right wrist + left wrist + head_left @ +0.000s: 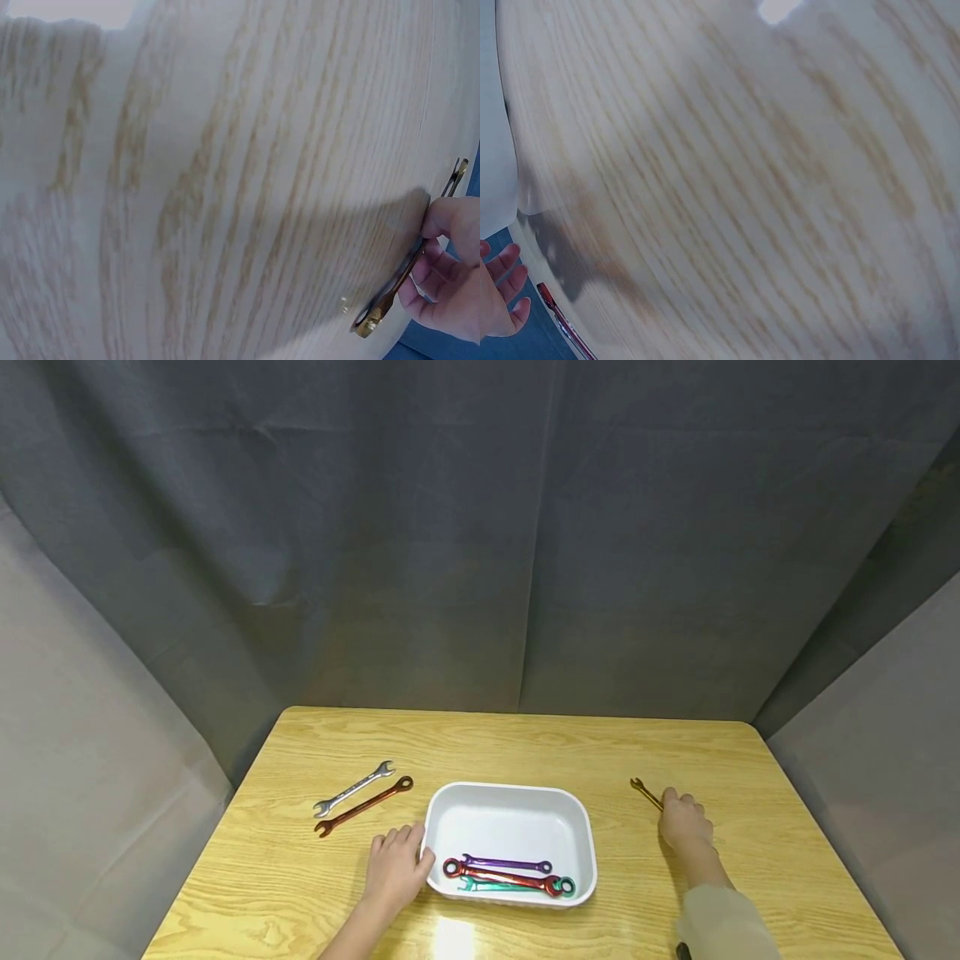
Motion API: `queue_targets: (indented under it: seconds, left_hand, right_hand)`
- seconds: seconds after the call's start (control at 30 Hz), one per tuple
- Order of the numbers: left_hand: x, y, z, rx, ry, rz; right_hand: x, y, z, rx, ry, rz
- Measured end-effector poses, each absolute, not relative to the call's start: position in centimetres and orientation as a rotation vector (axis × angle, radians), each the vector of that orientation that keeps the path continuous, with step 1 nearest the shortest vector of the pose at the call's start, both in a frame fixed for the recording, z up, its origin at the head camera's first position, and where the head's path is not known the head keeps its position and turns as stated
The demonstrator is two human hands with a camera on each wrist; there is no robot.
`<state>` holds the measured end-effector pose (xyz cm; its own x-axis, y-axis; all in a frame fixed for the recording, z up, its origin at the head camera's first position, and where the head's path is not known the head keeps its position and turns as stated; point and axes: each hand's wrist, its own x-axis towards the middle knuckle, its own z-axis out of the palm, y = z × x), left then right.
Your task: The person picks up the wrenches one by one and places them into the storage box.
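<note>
My right hand point(685, 823) pinches a gold combination wrench point(646, 792) at the right of the table. In the right wrist view, thumb and fingers meet around the shaft of the wrench point(405, 279), and its ring end sticks out below them. At the left side of a white tray point(510, 787), my left hand point(396, 862) rests with relaxed fingers, the thumb right at the rim. The left wrist view catches those loosely bent fingers point(508, 279) just beside the tray wall. Inside the tray lie a purple wrench point(506, 863), a red wrench point(501, 877) and a green wrench point(487, 886).
Left of the tray, a silver open-end wrench point(354, 790) and a dark red combination wrench point(365, 807) lie side by side on the wooden table point(525, 743). Grey cloth point(420, 568) hangs behind the table's far edge and along both sides.
</note>
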<state>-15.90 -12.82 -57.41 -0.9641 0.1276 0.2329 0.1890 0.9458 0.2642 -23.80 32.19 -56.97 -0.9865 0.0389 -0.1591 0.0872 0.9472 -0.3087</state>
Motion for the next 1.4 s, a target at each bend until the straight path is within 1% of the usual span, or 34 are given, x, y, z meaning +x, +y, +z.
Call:
queue_targets:
  seconds: [1.0,1.4]
  left_hand:
    - [-15.95,-12.9,-57.52,-0.244,-2.879,-0.436]
    - [-15.9,-12.84,-57.36,-0.24,-2.892,-0.429]
  right_hand:
    - [-23.34,32.35,-56.54,0.084,2.936,-0.515]
    - [-23.14,31.46,-56.12,0.042,2.959,-0.566]
